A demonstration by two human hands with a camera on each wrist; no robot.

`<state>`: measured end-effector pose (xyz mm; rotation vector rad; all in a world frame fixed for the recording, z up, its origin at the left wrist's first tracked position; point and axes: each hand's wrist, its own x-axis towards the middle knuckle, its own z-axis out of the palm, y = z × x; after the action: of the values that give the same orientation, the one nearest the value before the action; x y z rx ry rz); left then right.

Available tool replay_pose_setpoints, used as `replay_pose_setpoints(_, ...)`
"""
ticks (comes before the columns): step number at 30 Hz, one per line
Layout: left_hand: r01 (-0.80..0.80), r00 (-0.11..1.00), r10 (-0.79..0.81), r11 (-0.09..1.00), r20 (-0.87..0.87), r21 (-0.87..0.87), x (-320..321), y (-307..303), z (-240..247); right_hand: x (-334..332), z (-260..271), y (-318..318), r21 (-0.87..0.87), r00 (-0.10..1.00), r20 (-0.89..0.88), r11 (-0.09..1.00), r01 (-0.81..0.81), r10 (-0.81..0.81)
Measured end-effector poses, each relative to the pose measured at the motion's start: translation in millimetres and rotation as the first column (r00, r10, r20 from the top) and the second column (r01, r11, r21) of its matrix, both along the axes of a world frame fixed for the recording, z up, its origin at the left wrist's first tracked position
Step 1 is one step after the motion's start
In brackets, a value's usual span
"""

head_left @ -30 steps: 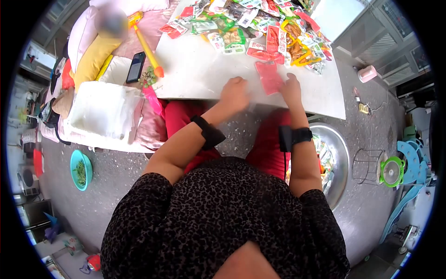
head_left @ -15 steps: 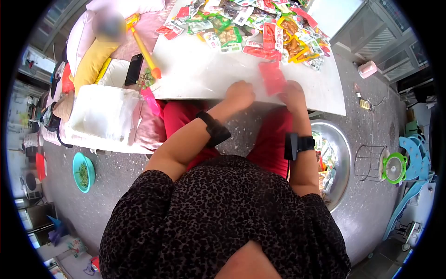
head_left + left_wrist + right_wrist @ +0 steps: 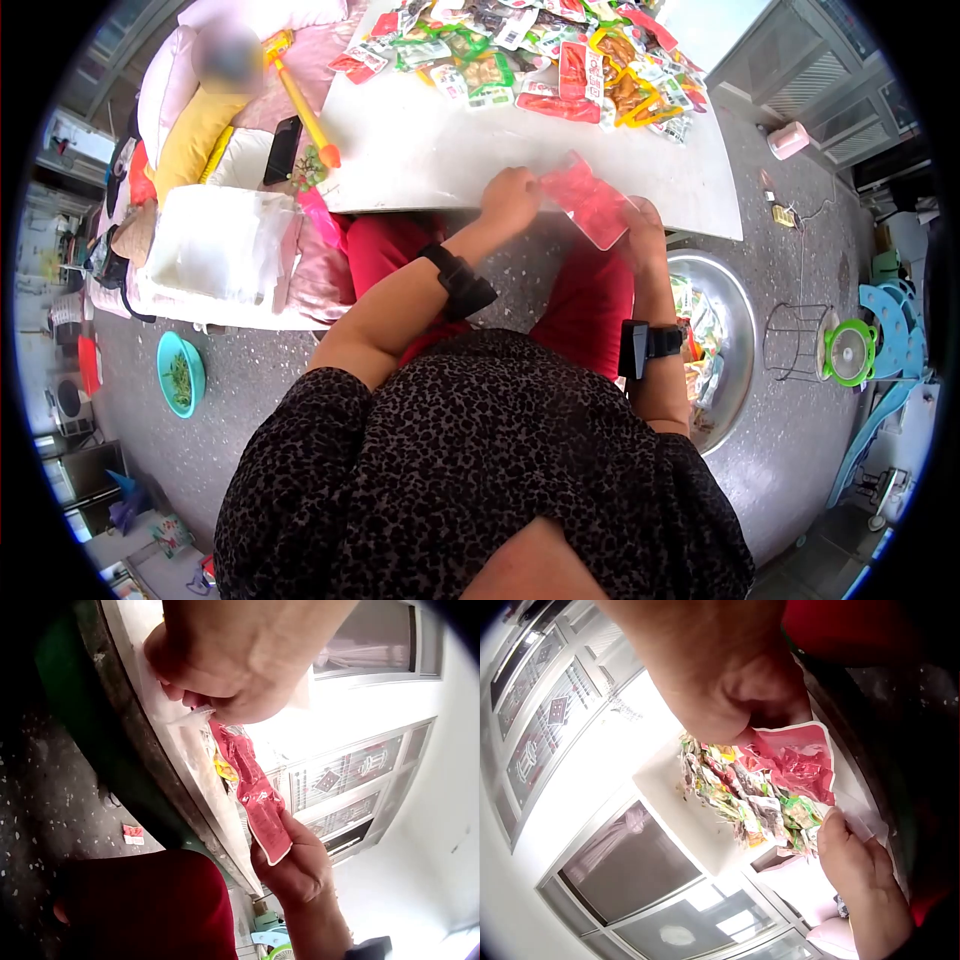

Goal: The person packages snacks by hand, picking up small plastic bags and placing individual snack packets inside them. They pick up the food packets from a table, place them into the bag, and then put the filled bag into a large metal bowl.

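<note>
Over the white table [image 3: 430, 150] edge I see the red packet [image 3: 588, 203] held between both hands, long axis slanting from my left hand [image 3: 508, 198], pinching one end, to my right hand [image 3: 645, 230], gripping the other.

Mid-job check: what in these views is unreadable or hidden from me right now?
Print on the red packet: too small in head view, edge-on in left wrist view.
Fingertips of the left hand: head view, hidden under its own knuckles.
Metal basin contents: head view, partly behind the right forearm.
Snack packet pile: head view, far side cut off by the top edge.
</note>
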<state>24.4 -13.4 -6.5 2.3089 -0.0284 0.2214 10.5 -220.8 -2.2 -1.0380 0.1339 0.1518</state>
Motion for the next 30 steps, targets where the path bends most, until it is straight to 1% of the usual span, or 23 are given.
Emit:
replay_pose_setpoints(2, -0.045, 0.997, 0.049, 0.996, 0.055, -0.074, -0.7, 0.2, -4.2, -0.2, 5.3, 0.5, -0.036, 0.999, -0.035, 0.999, -0.004, 0.003)
replay_pose_setpoints(5, -0.021, 0.999, 0.014, 0.984, -0.039, -0.178, -0.3, 1.8, -4.2, 5.0, -4.8, -6.4, -0.123, 0.999, -0.014, 0.992, -0.031, 0.03)
replay_pose_setpoints(8, 0.012, 0.999, -0.007, 0.99, 0.038, -0.141, -5.2, -1.4, -4.2, 4.0, -1.9, 2.1, -0.263, 0.999, 0.036, 0.965, -0.007, 0.017)
replay_pose_setpoints(11, 0.117, 0.987, -0.108, 0.99, 0.119, -0.075, -8.1, -2.6, -5.3, 4.7, 6.2, 10.6, -0.241, 0.997, 0.029, 0.969, -0.061, 0.071)
replay_pose_setpoints(14, 0.157, 0.957, -0.157, 0.987, 0.244, 0.02, -12.4, -7.3, -0.7, 26.6, -8.4, 11.0, -0.205, 0.987, -0.048, 0.966, -0.159, 0.152)
replay_pose_setpoints(17, 0.199, 0.918, -0.199, 0.979, 0.343, 0.035, -9.9, -10.2, -6.6, 44.5, -16.1, 30.8, -0.181, 0.984, 0.019, 0.968, -0.173, 0.179)
replay_pose_setpoints(20, 0.159, 0.897, -0.166, 0.986, 0.409, 0.05, -10.1, -11.9, -3.7, 52.8, -3.4, 52.4, -0.25, 0.984, 0.003, 0.953, -0.17, 0.176)
replay_pose_setpoints(21, 0.149, 0.911, -0.157, 0.988, 0.382, 0.05, -9.9, -11.2, -2.9, 54.3, 3.1, 58.2, -0.352, 0.981, -0.003, 0.918, -0.182, 0.194)
replay_pose_setpoints(22, 0.137, 0.923, -0.146, 0.989, 0.355, 0.052, -9.2, -9.5, -2.2, 53.0, 10.8, 61.1, -0.536, 0.981, 0.002, 0.828, -0.164, 0.196)
replay_pose_setpoints(23, 0.124, 0.935, -0.135, 0.991, 0.328, 0.052, -8.8, -7.7, -1.4, 47.8, 19.0, 62.1, -0.699, 0.98, 0.007, 0.702, -0.137, 0.198)
replay_pose_setpoints(24, 0.127, 0.934, -0.137, 0.991, 0.331, 0.053, -9.2, -6.3, -0.6, 43.6, 27.9, 64.6, -0.831, 0.98, 0.012, 0.547, -0.101, 0.2)
replay_pose_setpoints(27, 0.141, 0.92, -0.155, 0.988, 0.36, 0.065, -11.5, -4.4, 1.3, 54.3, 17.7, 48.4, -0.655, 0.947, -0.229, 0.683, -0.323, 0.227)
replay_pose_setpoints(29, 0.153, 0.894, -0.176, 0.984, 0.412, 0.089, -11.9, -4.9, 3.4, 60.2, 7.3, 50.3, -0.45, 0.949, -0.165, 0.836, -0.314, 0.267)
replay_pose_setpoints(30, 0.156, 0.902, -0.176, 0.984, 0.395, 0.082, -12.4, -5.6, 5.3, 63.0, 1.6, 52.0, -0.333, 0.951, -0.131, 0.891, -0.308, 0.28)
